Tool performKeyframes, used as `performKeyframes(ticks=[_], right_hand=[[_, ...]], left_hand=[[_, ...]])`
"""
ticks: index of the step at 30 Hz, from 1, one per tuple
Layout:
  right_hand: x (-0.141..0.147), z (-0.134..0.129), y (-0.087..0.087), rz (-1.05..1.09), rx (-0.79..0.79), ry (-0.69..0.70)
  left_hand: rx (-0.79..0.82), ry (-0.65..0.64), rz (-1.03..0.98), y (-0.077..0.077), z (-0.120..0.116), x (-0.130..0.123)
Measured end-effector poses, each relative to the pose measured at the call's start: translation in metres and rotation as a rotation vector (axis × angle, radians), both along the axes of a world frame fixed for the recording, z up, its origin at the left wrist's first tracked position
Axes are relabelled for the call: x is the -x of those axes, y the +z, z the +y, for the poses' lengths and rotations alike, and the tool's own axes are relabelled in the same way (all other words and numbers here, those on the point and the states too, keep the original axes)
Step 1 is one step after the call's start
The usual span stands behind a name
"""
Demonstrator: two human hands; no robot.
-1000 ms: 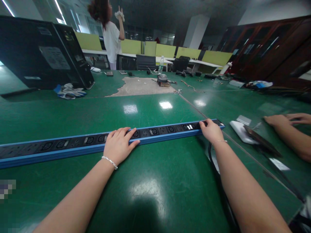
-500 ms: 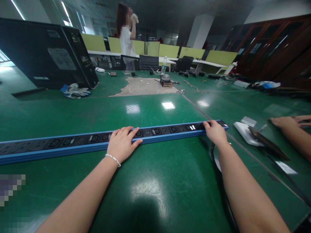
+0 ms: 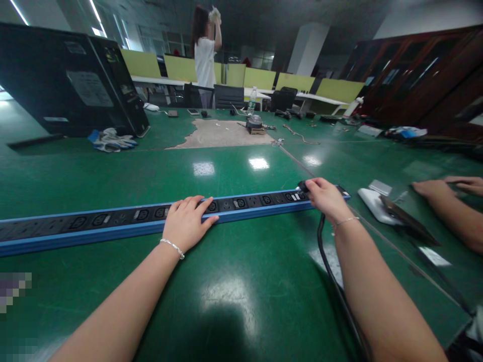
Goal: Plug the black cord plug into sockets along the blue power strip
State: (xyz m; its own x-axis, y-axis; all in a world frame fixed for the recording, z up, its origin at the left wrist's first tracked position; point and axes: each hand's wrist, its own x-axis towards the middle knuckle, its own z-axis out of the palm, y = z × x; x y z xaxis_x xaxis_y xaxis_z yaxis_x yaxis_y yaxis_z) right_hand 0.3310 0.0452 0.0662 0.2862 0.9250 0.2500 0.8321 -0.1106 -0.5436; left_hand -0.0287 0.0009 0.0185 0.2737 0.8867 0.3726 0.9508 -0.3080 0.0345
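Head view showed the power strip stretching from the frame's left edge to right of centre, left hand spread flat on it, right hand, nearer its right-hand end, pinching a black plug.

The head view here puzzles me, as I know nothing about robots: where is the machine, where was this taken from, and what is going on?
There is no machine: these are a person's two bare hands, seen by a camera worn on that person's head, looking forward and down. The left hand lies across a long blue-edged power strip with a row of sockets. The right hand holds a black plug at the strip's right end; a black cable trails down beneath that arm. On the green surface beyond are white-and-blue gloves and a large black case. At the right edge, another person's hand rests nearby.
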Motion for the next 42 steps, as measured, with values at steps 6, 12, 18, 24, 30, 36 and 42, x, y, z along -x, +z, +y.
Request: performKeyframes(ticks=[6,12,18,24,30,36,42], right_hand=[[0.038,0.002,-0.013,0.022,0.15,0.095],[0.045,-0.001,-0.015,-0.046,0.094,0.149],[0.059,-0.004,-0.012,-0.192,0.195,0.144],[0.076,-0.01,-0.008,-0.332,0.294,0.077],[0.076,-0.012,-0.005,-0.412,0.352,0.106],[0.076,-0.011,-0.004,-0.42,0.379,0.116],[0.075,-0.01,-0.007,-0.413,0.364,0.115]], left_hand=[[0.0,-0.005,-0.01,0.0,0.0,0.0],[-0.003,-0.003,-0.001,0.0,0.0,0.0],[-0.007,-0.001,0.0,0.0,0.0,0.0],[-0.013,0.006,0.003,-0.002,0.0,0.0],[-0.027,0.002,0.011,-0.003,0.001,0.0],[-0.048,-0.005,0.007,-0.004,0.0,0.0],[-0.045,-0.007,-0.005,-0.004,0.0,0.0]])
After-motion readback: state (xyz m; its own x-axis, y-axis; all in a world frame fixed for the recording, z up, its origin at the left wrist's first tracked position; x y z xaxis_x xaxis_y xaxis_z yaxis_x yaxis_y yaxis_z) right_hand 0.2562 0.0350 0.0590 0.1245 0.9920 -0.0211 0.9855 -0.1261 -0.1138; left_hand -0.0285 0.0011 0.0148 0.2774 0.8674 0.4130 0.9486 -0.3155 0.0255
